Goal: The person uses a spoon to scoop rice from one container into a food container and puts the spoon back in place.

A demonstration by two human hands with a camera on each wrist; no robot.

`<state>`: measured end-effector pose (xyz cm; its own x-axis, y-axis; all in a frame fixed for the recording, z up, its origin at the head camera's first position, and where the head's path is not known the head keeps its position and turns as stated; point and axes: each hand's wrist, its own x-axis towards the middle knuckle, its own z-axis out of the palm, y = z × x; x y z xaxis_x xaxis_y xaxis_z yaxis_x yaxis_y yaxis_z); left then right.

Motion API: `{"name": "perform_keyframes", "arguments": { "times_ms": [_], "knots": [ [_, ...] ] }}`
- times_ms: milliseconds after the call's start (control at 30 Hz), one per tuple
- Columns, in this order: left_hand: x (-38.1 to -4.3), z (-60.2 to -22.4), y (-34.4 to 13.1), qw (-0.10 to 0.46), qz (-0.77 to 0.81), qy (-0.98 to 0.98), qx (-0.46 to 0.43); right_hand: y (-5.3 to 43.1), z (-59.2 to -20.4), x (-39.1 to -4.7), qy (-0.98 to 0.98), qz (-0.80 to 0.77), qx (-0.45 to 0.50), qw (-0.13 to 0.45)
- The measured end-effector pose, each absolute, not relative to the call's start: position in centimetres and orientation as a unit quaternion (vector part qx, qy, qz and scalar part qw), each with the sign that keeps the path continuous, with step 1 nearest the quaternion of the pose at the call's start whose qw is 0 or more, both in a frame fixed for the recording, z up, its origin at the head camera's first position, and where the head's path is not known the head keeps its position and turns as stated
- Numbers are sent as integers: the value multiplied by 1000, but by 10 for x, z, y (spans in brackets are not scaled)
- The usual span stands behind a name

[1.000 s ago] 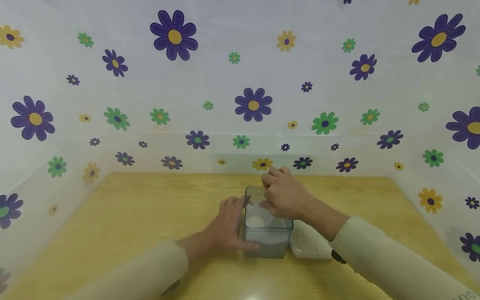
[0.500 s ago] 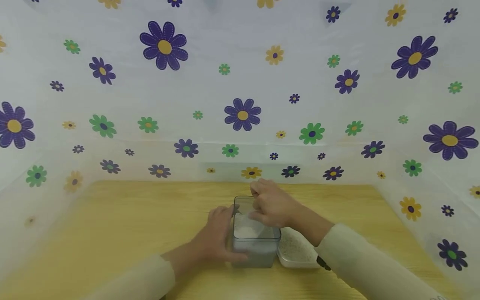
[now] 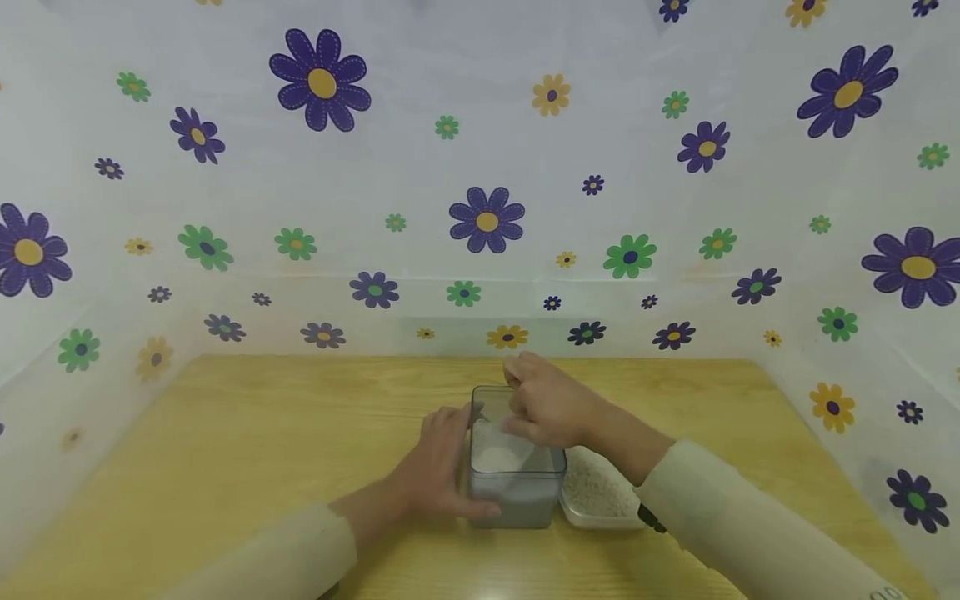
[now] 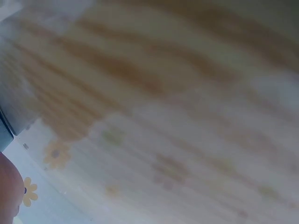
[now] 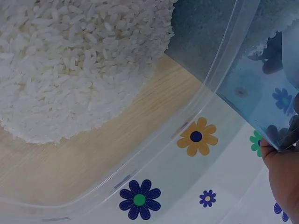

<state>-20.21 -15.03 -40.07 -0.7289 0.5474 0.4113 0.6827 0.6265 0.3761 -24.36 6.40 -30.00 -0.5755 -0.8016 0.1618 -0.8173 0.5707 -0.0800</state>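
A tall grey-blue see-through container (image 3: 517,498) of white grains stands on the table. My left hand (image 3: 441,467) grips its left side, the thumb lying along the lower front. Over the container's back right part is my right hand (image 3: 553,404), its fingers bent down near the rim; what they hold, if anything, I cannot tell. Against the container's right side sits a low clear tray (image 3: 600,518) of rice (image 3: 596,483). The right wrist view shows this rice (image 5: 79,60) close up. At that view's right edge, part of a hand (image 5: 284,186) meets the container's corner.
The wooden table (image 3: 285,450) runs back to a white flower-print sheet (image 3: 405,167), which also rises at both sides. A small black object (image 3: 651,518) is beside my right sleeve (image 3: 735,508). Blurred table and sheet fill most of the left wrist view.
The head view has shifted a little, moving the whole scene left and slightly down. Both hands keep nearly the same places at the container.
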Motion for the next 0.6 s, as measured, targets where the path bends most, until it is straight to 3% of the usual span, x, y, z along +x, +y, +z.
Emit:
{"name": "perform_keyframes", "arguments": {
  "times_ms": [400,600],
  "knots": [
    [-200,-404,-150,145,-258,-889,-350,64,-301,-243,-886,90,453,39],
    [-201,-399,-150,140,-252,-892,-348,65,-300,-246,-880,82,465,61]
  ]
}}
